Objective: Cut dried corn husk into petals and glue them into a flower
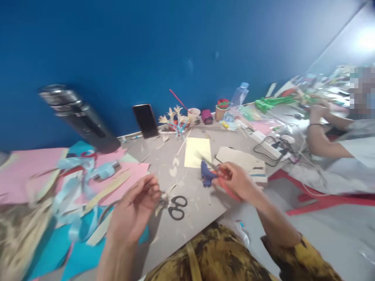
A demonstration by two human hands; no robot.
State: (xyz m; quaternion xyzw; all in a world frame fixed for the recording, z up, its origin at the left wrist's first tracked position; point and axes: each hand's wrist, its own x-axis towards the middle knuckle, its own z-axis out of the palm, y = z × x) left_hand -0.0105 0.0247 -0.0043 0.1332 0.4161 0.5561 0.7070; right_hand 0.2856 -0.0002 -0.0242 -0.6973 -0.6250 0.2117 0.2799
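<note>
My left hand (134,207) is raised over the left part of the table, its fingers curled; whatever may be between them is too blurred to tell. Just right of it lie scissors with black handles (178,207) among pale scraps. My right hand (234,179) has its fingers closed on something orange-red (229,189) with a thin dark end, blurred by motion. Close to that hand, a blue glue gun (206,174) rests by the lower edge of a yellow paper square (198,152).
Coloured paper (38,168) and ribbons cover the left side. Along the blue wall stand a dark flask (88,121), a phone (145,120), paper flowers, cups and a bottle (238,99). Cardboard (240,158) and a power strip (265,143) lie right. Another person's arm (322,136) is farther right.
</note>
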